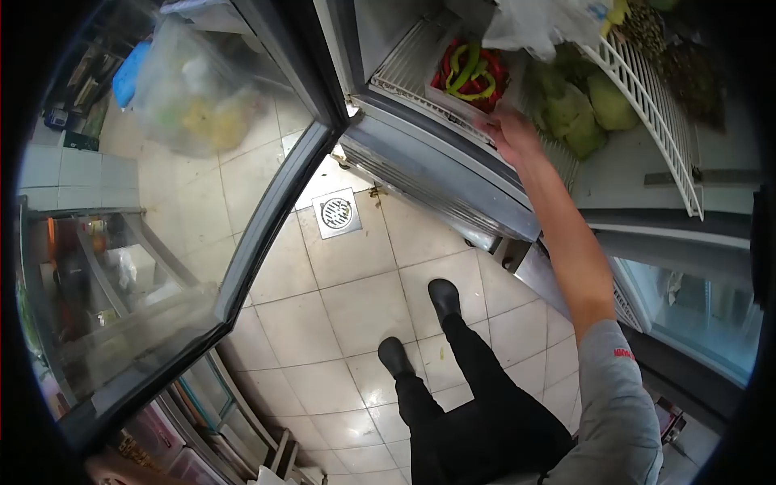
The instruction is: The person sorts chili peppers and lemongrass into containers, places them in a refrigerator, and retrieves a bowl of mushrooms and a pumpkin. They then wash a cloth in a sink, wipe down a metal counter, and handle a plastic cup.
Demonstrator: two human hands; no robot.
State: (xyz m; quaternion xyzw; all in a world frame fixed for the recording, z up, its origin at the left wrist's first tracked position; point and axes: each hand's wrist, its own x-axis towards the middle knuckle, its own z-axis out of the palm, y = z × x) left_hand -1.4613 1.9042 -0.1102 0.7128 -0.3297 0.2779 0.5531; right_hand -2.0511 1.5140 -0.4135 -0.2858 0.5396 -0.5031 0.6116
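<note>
1. The left hand (121,469) is at the open glass door's edge (77,428); its finger state is unclear.
2. Pale tiles cover the floor (356,311), around a metal drain (335,213).
3. The right hand (511,133) is beside the tray (454,101), fingers bent but blurred; contact is unclear.
4. On the fridge's wire shelf (398,74), the tray holds glossy red peppers (496,68) under curved green ones (462,74).

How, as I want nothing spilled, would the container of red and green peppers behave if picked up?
The container would probably keep its shape: its pale sides look straight. The peppers could slide out if it tips, as they lie loose with no lid showing. Their glossy skins look likely to be slippery.
</note>
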